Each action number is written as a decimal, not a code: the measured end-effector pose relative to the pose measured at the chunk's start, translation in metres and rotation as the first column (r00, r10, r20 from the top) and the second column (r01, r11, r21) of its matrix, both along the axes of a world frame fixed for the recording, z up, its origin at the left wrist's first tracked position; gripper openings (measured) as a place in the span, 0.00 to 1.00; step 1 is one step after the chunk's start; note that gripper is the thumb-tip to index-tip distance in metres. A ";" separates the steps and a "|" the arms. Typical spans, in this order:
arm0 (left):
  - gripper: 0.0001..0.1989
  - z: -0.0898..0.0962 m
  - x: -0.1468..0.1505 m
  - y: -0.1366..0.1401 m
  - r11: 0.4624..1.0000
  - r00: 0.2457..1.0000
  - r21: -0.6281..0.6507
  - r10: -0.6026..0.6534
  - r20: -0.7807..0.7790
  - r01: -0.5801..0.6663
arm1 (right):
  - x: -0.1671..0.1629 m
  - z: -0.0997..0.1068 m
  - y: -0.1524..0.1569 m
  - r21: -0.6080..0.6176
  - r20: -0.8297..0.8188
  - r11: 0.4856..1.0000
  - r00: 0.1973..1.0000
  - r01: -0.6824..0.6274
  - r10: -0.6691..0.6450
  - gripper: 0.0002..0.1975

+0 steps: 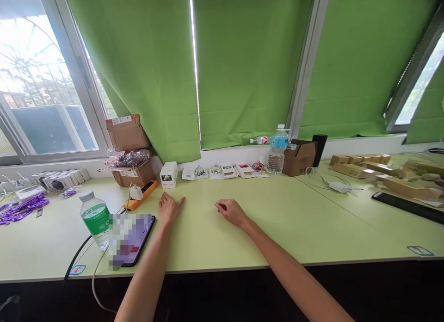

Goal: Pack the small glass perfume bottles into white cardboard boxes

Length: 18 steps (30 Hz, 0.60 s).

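Observation:
My left hand [169, 207] rests on the pale green table with its thumb spread out and nothing in it. Just beyond its fingertips stands a row of small white boxes [169, 176] with a printed picture on the front. My right hand [231, 212] is curled into a loose fist on the tabletop, with no object showing in it. Along the back, past both hands, lie a clear glass ornament [200, 171], a pale glass ornament [215, 169] and a pinkish-red glass ornament [257, 166]. Small white boxes [244, 170] lie among them.
Left of my arm are a phone [133, 245], a water bottle [96, 219] and an orange power strip [141, 196]. Cartons [130, 133] stand behind. A large bottle [276, 153] and brown box [299, 157] are back right; cardboard boxes [398, 185] lie farther right.

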<state>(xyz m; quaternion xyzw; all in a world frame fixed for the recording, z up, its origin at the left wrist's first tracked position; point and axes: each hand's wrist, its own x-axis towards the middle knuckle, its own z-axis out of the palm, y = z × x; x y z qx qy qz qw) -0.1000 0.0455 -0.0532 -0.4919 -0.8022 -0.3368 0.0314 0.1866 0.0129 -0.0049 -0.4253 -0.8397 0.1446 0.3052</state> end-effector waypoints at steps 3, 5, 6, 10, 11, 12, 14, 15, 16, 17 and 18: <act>0.44 0.004 -0.003 0.000 0.993 0.993 0.113 -0.034 0.109 0.022 | 0.000 -0.004 0.004 0.018 -0.052 1.000 0.999 0.006 -0.005 0.17; 0.37 0.008 -0.006 0.001 0.987 0.986 0.160 -0.053 0.159 0.027 | 0.000 -0.007 0.006 0.025 -0.086 1.000 0.996 0.005 -0.003 0.18; 0.32 0.009 -0.007 0.002 0.984 0.983 0.174 -0.063 0.172 0.033 | 0.001 -0.009 0.008 0.029 -0.102 1.000 0.995 0.005 -0.003 0.18; 0.19 0.015 -0.010 0.002 0.976 0.966 0.201 -0.130 0.222 0.085 | 0.002 -0.014 0.013 0.028 -0.137 0.999 0.990 0.016 -0.012 0.18; 0.20 0.016 -0.010 0.002 0.975 0.961 0.202 -0.144 0.236 0.096 | 0.003 -0.015 0.014 0.025 -0.141 1.000 0.990 0.017 -0.014 0.18; 0.21 0.017 -0.009 0.001 0.974 0.957 0.203 -0.152 0.249 0.101 | 0.003 -0.016 0.015 0.022 -0.144 1.000 0.990 0.018 -0.014 0.17; 0.23 0.019 -0.006 -0.001 0.973 0.951 0.206 -0.156 0.268 0.102 | 0.004 -0.018 0.016 0.019 -0.147 1.000 0.989 0.017 -0.014 0.17; 0.24 0.020 -0.005 -0.002 0.973 0.949 0.207 -0.156 0.275 0.100 | 0.004 -0.019 0.016 0.017 -0.147 1.000 0.989 0.016 -0.014 0.17; 0.24 0.021 -0.004 -0.003 0.973 0.947 0.207 -0.155 0.281 0.097 | 0.004 -0.021 0.016 0.017 -0.146 1.000 0.989 0.017 -0.014 0.17; 0.24 0.022 -0.003 -0.003 0.974 0.946 0.207 -0.154 0.285 0.096 | 0.003 -0.022 0.016 0.017 -0.145 1.000 0.989 0.018 -0.016 0.17; 0.23 0.023 -0.003 -0.004 0.974 0.945 0.204 -0.153 0.289 0.095 | 0.003 -0.022 0.016 0.018 -0.145 1.000 0.989 0.020 -0.017 0.17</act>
